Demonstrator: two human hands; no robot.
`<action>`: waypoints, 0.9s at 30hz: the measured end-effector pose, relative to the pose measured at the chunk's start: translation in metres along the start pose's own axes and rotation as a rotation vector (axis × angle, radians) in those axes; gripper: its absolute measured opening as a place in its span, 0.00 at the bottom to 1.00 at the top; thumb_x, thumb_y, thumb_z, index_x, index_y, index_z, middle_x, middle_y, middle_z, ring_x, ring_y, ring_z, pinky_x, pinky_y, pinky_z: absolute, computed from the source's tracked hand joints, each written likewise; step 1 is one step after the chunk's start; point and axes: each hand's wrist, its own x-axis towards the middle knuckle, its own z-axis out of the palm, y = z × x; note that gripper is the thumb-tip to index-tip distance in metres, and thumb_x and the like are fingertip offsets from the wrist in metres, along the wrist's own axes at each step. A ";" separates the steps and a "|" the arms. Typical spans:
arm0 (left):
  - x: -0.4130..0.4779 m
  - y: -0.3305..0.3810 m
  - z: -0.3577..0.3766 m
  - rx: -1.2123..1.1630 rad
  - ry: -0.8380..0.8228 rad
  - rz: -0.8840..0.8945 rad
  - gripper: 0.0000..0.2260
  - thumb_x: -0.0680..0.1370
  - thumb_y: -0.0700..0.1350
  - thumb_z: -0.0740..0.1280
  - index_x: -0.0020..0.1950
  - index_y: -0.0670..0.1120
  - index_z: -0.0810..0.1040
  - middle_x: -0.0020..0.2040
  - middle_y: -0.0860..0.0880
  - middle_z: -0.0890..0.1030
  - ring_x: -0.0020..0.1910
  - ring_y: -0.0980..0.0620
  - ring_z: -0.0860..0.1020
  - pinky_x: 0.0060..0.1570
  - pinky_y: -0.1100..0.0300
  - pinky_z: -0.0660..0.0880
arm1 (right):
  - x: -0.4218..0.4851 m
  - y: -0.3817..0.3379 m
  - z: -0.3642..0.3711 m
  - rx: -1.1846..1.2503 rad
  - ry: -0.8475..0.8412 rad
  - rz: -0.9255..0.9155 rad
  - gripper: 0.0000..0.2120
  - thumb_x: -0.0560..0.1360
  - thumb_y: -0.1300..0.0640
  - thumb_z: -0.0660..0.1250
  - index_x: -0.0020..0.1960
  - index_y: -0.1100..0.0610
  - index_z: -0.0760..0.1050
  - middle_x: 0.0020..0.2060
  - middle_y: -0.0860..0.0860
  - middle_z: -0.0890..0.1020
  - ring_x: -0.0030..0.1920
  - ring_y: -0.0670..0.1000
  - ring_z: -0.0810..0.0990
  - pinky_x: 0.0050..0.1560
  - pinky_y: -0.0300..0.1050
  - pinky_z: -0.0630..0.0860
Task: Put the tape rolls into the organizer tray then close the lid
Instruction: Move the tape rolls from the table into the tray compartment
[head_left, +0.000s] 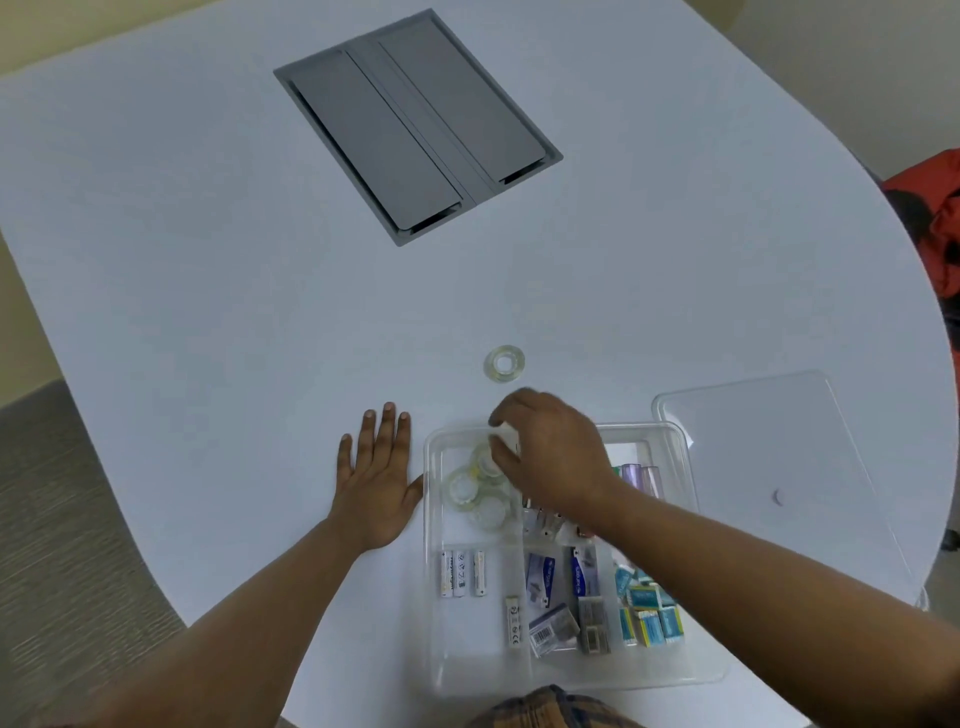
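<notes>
A: Right hand (550, 457) is hovering over the tray's (691, 670) far-left compartment, fingers curled on a tape roll (506, 434), I think; it's blurred. Left hand (376, 486) is lying flat, open, beside the tray.

B: Count?

A: Three rolls (475, 491) are sitting inside, one roll (504, 362) waiting on the table (208, 260), lid (769, 447) lying off. They're looking light, stiff, slick; pinching the rim seems best.

Open table (260, 312) surrounds the loose tape roll (504, 364); nothing blocks it.

White table (208, 260) | grey cable hatch (415, 124) set into it, far beyond the fingertips | red bag (943, 228) off the right edge | carpet (62, 519) lower left
</notes>
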 end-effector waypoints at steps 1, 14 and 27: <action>0.000 0.000 0.000 0.001 0.001 0.000 0.35 0.73 0.67 0.34 0.71 0.49 0.25 0.74 0.50 0.27 0.71 0.50 0.25 0.70 0.46 0.32 | 0.012 0.004 -0.003 -0.001 0.028 0.031 0.08 0.73 0.53 0.69 0.50 0.54 0.80 0.48 0.50 0.82 0.45 0.54 0.80 0.39 0.45 0.74; 0.000 0.002 0.000 -0.024 0.028 0.004 0.37 0.69 0.68 0.25 0.73 0.48 0.27 0.75 0.50 0.28 0.73 0.49 0.28 0.71 0.46 0.33 | 0.088 0.052 0.022 -0.157 -0.213 0.189 0.26 0.72 0.52 0.71 0.68 0.54 0.70 0.62 0.53 0.77 0.59 0.58 0.77 0.50 0.51 0.76; 0.002 -0.001 0.003 -0.014 0.067 0.013 0.37 0.70 0.68 0.26 0.73 0.49 0.29 0.75 0.49 0.30 0.73 0.48 0.29 0.70 0.45 0.33 | 0.015 -0.004 -0.002 0.044 -0.095 -0.065 0.27 0.70 0.47 0.71 0.67 0.52 0.71 0.59 0.50 0.80 0.55 0.53 0.78 0.54 0.49 0.75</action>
